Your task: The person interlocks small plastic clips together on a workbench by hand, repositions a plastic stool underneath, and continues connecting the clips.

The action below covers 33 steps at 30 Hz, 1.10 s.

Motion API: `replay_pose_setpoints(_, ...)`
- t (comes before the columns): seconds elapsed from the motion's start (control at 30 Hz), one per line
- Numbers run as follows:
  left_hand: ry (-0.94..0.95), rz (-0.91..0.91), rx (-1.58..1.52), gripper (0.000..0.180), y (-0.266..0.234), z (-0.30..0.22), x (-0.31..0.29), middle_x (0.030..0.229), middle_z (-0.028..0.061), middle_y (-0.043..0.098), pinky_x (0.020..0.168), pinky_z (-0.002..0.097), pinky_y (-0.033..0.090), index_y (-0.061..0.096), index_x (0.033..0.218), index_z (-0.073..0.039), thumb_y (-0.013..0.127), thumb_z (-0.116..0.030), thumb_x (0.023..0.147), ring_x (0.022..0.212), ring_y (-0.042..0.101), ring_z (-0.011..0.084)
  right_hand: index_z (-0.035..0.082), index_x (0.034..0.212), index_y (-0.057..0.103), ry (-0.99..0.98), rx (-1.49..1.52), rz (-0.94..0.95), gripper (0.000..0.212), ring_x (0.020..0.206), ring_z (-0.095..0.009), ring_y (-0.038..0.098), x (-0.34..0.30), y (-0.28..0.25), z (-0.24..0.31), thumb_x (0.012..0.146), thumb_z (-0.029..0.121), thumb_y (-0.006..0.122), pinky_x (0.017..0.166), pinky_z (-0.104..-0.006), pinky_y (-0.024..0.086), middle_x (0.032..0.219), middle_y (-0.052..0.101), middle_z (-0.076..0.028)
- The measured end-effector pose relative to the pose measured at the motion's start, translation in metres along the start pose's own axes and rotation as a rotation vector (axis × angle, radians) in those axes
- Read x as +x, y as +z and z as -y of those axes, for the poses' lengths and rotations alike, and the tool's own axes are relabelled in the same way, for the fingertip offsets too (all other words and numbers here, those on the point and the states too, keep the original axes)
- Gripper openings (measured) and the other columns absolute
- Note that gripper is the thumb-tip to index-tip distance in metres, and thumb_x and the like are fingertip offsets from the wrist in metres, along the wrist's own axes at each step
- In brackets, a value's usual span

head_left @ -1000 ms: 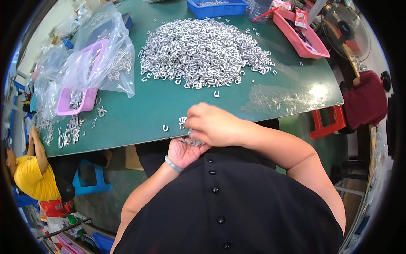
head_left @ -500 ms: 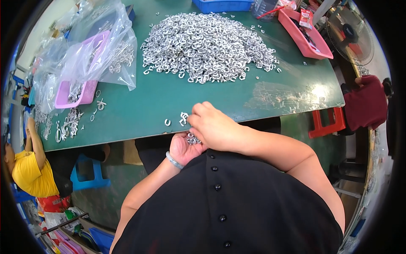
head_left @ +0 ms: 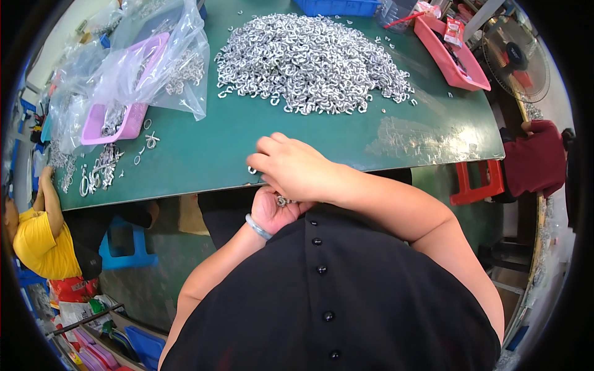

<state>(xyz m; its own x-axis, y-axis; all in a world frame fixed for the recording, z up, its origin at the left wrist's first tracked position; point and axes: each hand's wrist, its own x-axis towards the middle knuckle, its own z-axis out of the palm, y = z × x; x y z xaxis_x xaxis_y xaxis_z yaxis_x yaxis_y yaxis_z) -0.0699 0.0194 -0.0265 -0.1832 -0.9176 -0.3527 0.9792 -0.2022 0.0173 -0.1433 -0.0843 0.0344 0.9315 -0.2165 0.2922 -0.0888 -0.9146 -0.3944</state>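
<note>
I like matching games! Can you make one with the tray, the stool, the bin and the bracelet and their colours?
Things:
1. tray in the plastic bag
2. stool beside the table
3. bin at the table's far edge
4. bracelet on the left wrist

Colours:
A. blue
B. pale grey
C. pink-purple
D. red

Pairs: 1-C, 2-D, 3-A, 4-B

Clear plastic bags (head_left: pixel 162 65) lie crumpled at the far left corner of the green table (head_left: pixel 297 139), one draped over a pink tray (head_left: pixel 121 117) and holding small metal pieces. At the far right edge a small red packet (head_left: pixel 453 32) with a pale patch lies in a long pink-red tray (head_left: pixel 450 59). No signs or screens show.
</note>
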Motion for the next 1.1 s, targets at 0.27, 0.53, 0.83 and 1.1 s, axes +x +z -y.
replay_pose_setpoints(0.27, -0.029, 0.171, -0.159, 0.049, -0.046, -0.017, 0.002, 0.136, 0.0205, 0.047, 0.102, 0.0544, 0.041, 0.04, 0.134, 0.0, 0.031, -0.036, 0.101, 0.124, 0.048, 0.0362, 0.003, 0.083, 0.064, -0.144, 0.096, 0.348, 0.011, 0.088, -0.029, 0.057, 0.001, -0.018, -0.002, 0.075, 0.011, 0.063, 0.076, -0.0394, 0.048, 0.086, 0.057, -0.01)
replay_pose_setpoints(0.53, -0.102, 0.046, -0.093, 0.045, -0.041, -0.021, -0.003, 0.121, 0.0236, 0.059, 0.093, 0.0476, 0.05, 0.055, 0.119, 0.007, 0.033, -0.027, 0.099, 0.112, 0.056, 0.0411, 0.002, 0.093, 0.064, 0.067, 0.389, 0.118, 0.013, 0.085, -0.033, 0.061, -0.024, -0.045, -0.033, 0.082, 0.007, 0.062, 0.074, -0.0404, 0.049, 0.089, 0.061, -0.013)
replay_pose_setpoints(0.83, -0.105, -0.124, 0.013, 0.037, -0.041, -0.034, -0.056, 0.104, 0.0211, 0.066, 0.071, 0.0398, 0.056, 0.064, 0.101, 0.003, 0.047, -0.03, 0.096, 0.094, 0.064, 0.0368, 0.005, 0.096, 0.063, -0.012, 0.162, 0.032, 0.014, 0.097, -0.031, 0.056, -0.038, -0.032, -0.029, 0.082, 0.01, 0.063, 0.083, -0.0403, 0.047, 0.099, 0.059, -0.011)
replay_pose_setpoints(1.1, 0.4, 0.192, 0.307, 0.031, 0.078, -0.176, -0.092, 0.111, 0.0222, 0.061, 0.088, 0.047, 0.054, 0.057, 0.111, 0.006, 0.05, -0.018, 0.094, 0.113, 0.055, 0.0371, 0.004, 0.092, 0.063, 0.269, -0.209, -0.467, 0.017, 0.096, -0.032, 0.054, -0.132, -0.058, -0.072, 0.076, 0.003, 0.066, 0.085, -0.0406, 0.044, 0.098, 0.059, -0.011)
